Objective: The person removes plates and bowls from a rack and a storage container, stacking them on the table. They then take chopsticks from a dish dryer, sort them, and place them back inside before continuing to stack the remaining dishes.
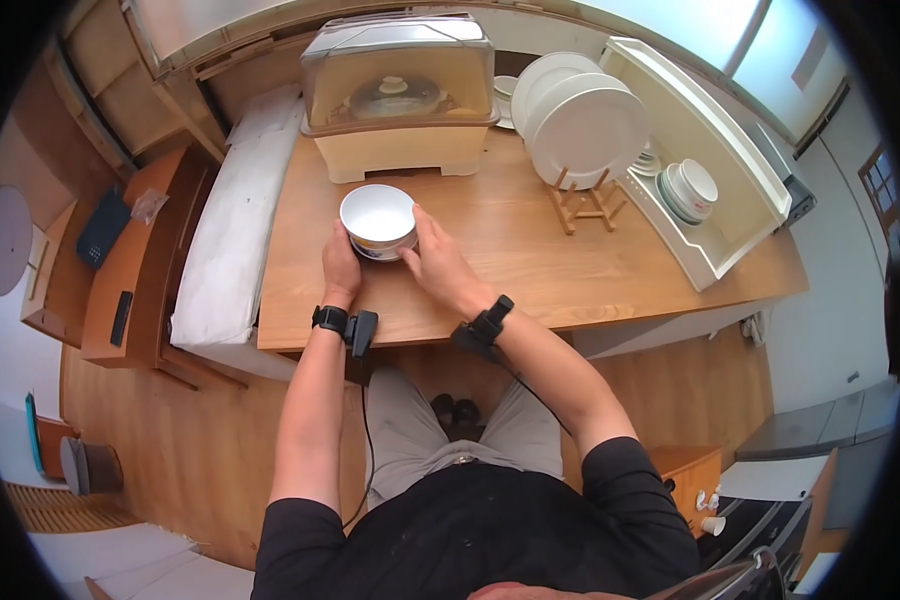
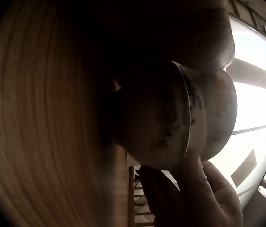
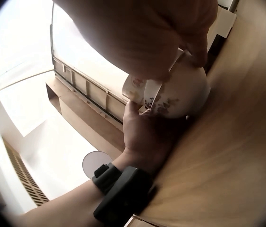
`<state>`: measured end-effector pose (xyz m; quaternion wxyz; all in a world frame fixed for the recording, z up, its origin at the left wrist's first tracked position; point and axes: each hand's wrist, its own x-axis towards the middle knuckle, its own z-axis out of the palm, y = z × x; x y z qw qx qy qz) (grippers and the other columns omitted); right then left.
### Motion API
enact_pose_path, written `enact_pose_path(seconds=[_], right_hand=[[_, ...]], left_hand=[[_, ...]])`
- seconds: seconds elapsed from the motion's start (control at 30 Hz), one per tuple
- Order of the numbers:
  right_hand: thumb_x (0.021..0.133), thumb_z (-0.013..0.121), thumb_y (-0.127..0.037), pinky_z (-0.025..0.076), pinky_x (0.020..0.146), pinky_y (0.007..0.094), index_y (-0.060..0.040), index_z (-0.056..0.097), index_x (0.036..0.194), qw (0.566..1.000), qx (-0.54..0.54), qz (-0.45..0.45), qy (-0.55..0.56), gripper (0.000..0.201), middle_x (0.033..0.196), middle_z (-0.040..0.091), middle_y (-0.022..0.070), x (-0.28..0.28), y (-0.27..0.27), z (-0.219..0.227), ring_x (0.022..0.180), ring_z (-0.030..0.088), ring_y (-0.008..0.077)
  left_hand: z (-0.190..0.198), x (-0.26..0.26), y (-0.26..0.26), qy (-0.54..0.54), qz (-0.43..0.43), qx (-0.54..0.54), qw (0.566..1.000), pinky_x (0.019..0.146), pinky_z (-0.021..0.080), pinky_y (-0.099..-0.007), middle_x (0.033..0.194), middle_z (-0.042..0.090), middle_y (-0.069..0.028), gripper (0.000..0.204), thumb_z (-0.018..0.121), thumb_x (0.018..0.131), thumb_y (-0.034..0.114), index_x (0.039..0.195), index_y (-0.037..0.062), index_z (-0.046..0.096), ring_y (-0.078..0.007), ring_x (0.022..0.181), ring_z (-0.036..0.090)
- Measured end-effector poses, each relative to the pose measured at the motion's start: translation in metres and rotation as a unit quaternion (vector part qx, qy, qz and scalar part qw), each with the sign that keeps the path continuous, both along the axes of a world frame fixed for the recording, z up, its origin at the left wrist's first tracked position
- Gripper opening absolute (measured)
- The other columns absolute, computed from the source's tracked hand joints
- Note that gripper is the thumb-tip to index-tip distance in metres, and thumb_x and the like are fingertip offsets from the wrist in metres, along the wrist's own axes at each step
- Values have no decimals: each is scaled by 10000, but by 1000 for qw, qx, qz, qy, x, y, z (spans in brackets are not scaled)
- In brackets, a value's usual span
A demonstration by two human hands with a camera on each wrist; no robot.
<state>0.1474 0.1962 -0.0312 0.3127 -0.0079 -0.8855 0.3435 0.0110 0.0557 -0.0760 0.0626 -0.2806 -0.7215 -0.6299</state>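
A small stack of white bowls [image 1: 378, 216], nested one in another, stands near the left part of the wooden table. Floral decoration marks the outside of the lower bowl [image 3: 180, 92] in the right wrist view. My left hand [image 1: 341, 268] grips the stack from the left. On the opposite side, my right hand [image 1: 445, 265] holds it with the thumb at the front and fingers round the side. In the left wrist view, the lower bowl [image 2: 156, 123] sits close over the tabletop, and the right hand's fingers [image 2: 196, 182] press against its rim.
Behind the bowls stands a cream dish box [image 1: 400, 150] with a clear lid. Large white plates [image 1: 585, 130] stand upright in a wooden rack [image 1: 585, 208]. To the right, a cream open cabinet [image 1: 705, 250] holds stacked bowls [image 1: 690, 185]. A white padded strip [image 1: 235, 230] borders the table's left.
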Motion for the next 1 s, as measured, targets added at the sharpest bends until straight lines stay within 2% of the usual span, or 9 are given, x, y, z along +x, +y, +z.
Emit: enact_pose_path(seconds=[0.17,0.23,0.3,0.4,0.57,0.67,0.77,0.87,1.0], right_hand=[[874,682,-69,396,1103,450,126,285,1438,999,-34,-10,14,717,1398,431,360,-25,-4,-14,1308,444,477],[866,682,-61,377,1120,453,127,274,1443,997,-10,-8,71,731,1407,409,374,-33,-3,-27,1326,419,489],[869,685,-93,392,1105,462,129,265,1444,995,-16,31,95,745,1398,408,384,-18,2,-19,1310,423,512],[871,684,-127,479,1000,461,113,332,1408,998,51,-11,19,686,1346,458,371,44,21,21,1199,527,491],[870,662,-118,540,738,450,18,603,1128,957,122,-215,153,297,1021,654,226,132,141,71,866,652,365],[886,638,-140,533,779,440,-11,632,1093,914,100,-388,70,244,1015,673,194,182,244,97,920,650,392],[896,555,-89,534,873,444,-21,634,1059,825,252,-503,-41,194,1064,647,201,217,346,97,1022,627,380],[888,535,-59,525,919,436,-34,648,1076,794,279,-513,-169,221,1082,670,182,237,397,91,1098,602,374],[903,500,-39,490,961,459,-27,644,1094,804,203,-471,-300,240,1142,662,193,236,416,89,1135,560,390]], left_hand=[[-37,-25,-2,121,24,-28,992,909,469,-408,1125,655,-229,460,278,1068,299,1230,-25,563,-354,1045,618],[-22,-15,-3,21,-26,10,999,970,443,-403,1214,623,-196,442,287,1064,280,1291,-12,531,-301,1130,581],[-39,-26,-5,93,-3,-40,995,1025,406,-389,1272,596,-164,456,277,1067,287,1303,-11,529,-266,1186,543],[-23,-18,0,-2,-91,83,992,1060,378,-374,1310,573,-136,490,266,1078,320,1325,-18,521,-237,1218,518],[-6,0,3,-130,-100,145,976,1077,357,-357,1332,554,-107,576,256,1090,406,1337,-52,504,-211,1234,503],[-10,-5,0,-124,-96,126,980,1075,352,-351,1325,559,-104,608,251,1089,433,1334,-61,506,-208,1228,504],[-14,-9,-1,-109,-92,118,983,1070,351,-353,1303,574,-104,603,251,1087,430,1334,-53,513,-207,1218,505],[-11,-9,-2,-105,-109,107,983,1079,347,-360,1325,558,-105,600,246,1086,430,1356,-43,499,-211,1238,494],[-8,-4,0,-143,-108,134,975,1107,328,-375,1372,522,-104,610,247,1082,444,1395,-30,468,-215,1283,463]])
